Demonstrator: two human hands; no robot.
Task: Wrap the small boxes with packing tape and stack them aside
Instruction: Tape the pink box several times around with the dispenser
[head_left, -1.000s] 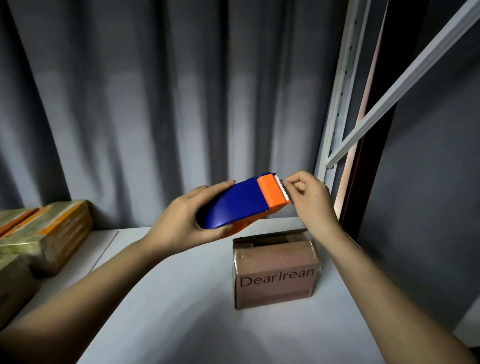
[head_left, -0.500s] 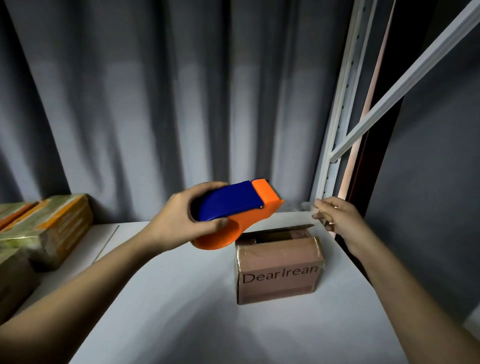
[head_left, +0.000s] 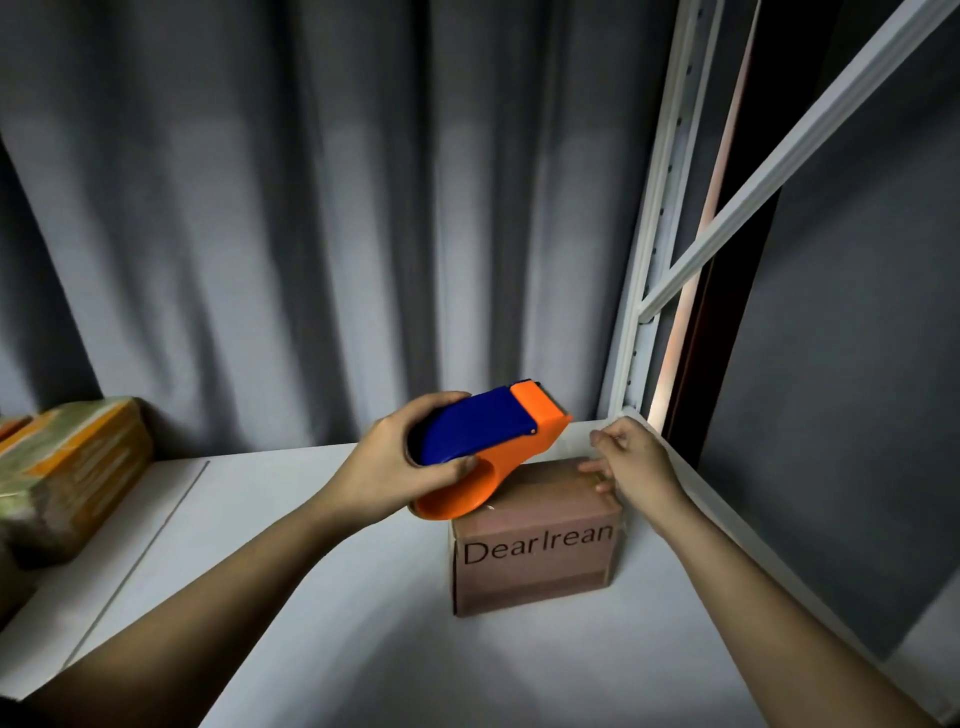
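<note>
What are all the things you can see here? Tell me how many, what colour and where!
box: 1, brown with the word DearIrean, on the white table, right of middle
tape dispenser: 1, blue and orange, held above the box's left side
wrapped boxes: a stack, count unclear, orange and yellowish, far left on the table
table: 1, white, under everything
curtain: 1, grey, behind the table
rack: 1, white metal, right of the curtain
left hand: 1, grips the tape dispenser
right hand: 1, fingers on the box's top right, seems to pinch clear tape; hard to tell
</note>
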